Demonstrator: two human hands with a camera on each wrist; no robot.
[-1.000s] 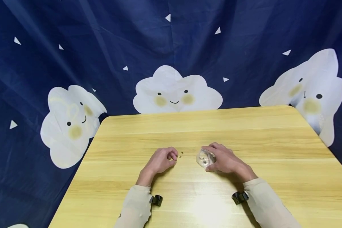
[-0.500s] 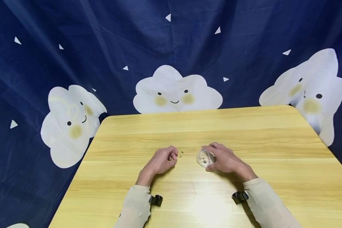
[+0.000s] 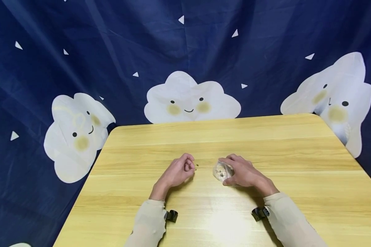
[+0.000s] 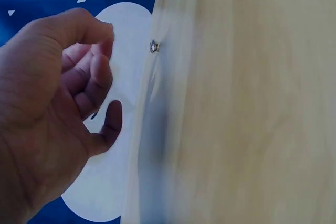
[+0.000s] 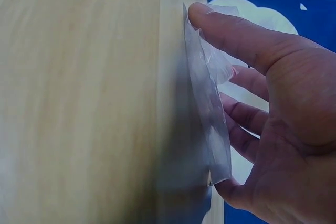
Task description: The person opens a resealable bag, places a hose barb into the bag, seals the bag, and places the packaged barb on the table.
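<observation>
In the head view my right hand grips a small clear plastic bag by its right side, with the bag's mouth held spread. Several tiny dark and metallic pieces lie inside it. The right wrist view shows the thumb and fingers around the crinkled bag, close over the table. My left hand hovers to the left with bent fingers and holds nothing visible. Right by its fingertips, two tiny pieces lie on the table; the left wrist view shows a shiny metal piece just beyond the thumb.
The light wooden table reaches back to a dark blue curtain printed with white clouds. A black wrist mount sits at the left sleeve, and another black mount at the right.
My left hand has moved slightly right and away from me, up to the loose pieces, and its fingers have spread a little. The right hand and the bag have stayed in place.
</observation>
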